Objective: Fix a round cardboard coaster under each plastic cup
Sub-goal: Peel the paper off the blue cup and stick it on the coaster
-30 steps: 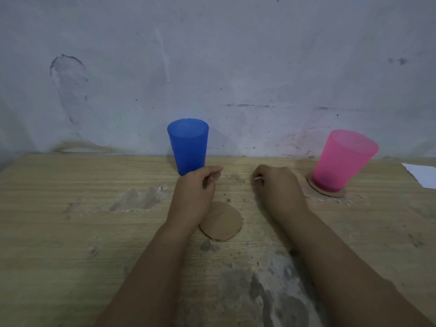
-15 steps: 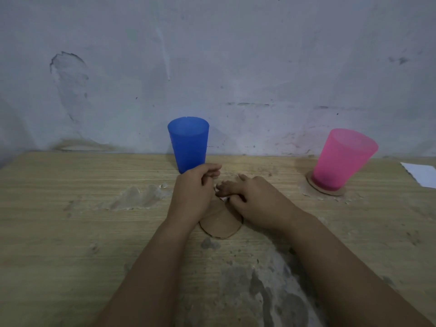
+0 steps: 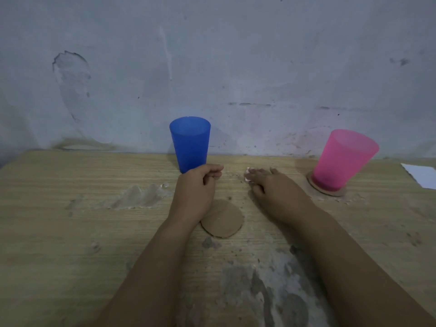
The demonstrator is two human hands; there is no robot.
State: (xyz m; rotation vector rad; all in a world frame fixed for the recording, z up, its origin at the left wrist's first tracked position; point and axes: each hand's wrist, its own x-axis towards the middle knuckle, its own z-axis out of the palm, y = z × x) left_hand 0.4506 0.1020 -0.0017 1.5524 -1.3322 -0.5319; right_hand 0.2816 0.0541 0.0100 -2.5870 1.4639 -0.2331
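A person's two bare forearms reach forward over a worn wooden table (image 3: 70, 232) set against a scuffed grey wall (image 3: 212, 55).

The landmark is the blue plastic cup (image 3: 190, 143), which stands upright at the table's far edge, directly on the wood with no coaster beneath it. Just in front of it, the left hand (image 3: 195, 190) rests with fingers curled in against the thumb; whether it pinches anything small cannot be told. Nearer the viewer than the blue cup, partly tucked under that left wrist, a loose round cardboard coaster (image 3: 224, 220) lies flat, probably parked close so it is ready for this cup.

To the right of the blue cup, the right hand (image 3: 271, 187) lies low with fingers stretched forward, their tips touching a small pale scrap (image 3: 247, 175) on the wood. This may be tape or adhesive backing, though it is too small to be sure.

Far to the right of the blue cup, a pink plastic cup (image 3: 342, 159) already sits on its own cardboard coaster (image 3: 326, 191), so that half of the job looks done. A white sheet of paper (image 3: 422, 175) lies beyond it at the table's right edge.
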